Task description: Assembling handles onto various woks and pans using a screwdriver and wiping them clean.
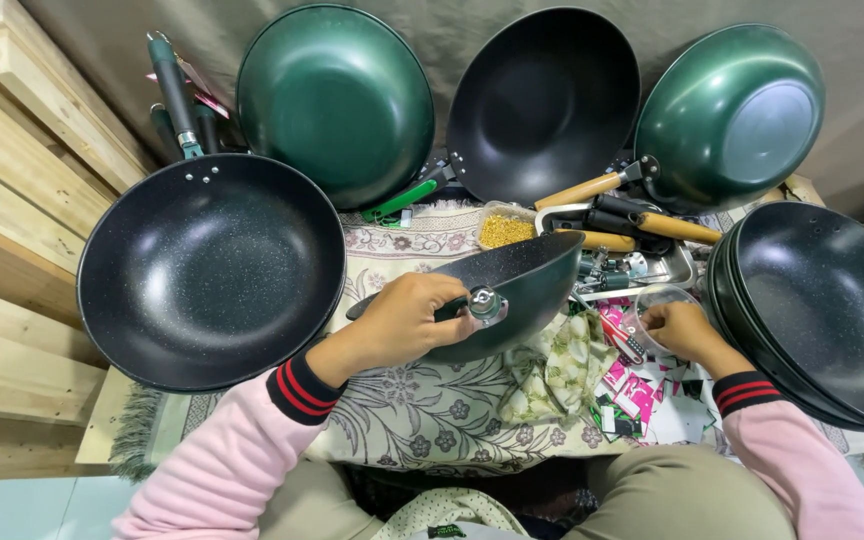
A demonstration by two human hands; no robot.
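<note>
Left hand (402, 320) grips the rigid, likely heavy pan (522, 285) at its handle stub; right hand (677, 330) pinches small parts (652, 305).

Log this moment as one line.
left hand: holds green wok | right hand: in clear tub | black wok at left

Left hand (402, 320): forearm angled in from lower left, wrist straight, fingers (430, 290) curled tight in a closed grip, knuckles up. Right hand (680, 330): forearm in from lower right, fingers bent down in a pinch, palm facing down.
</note>
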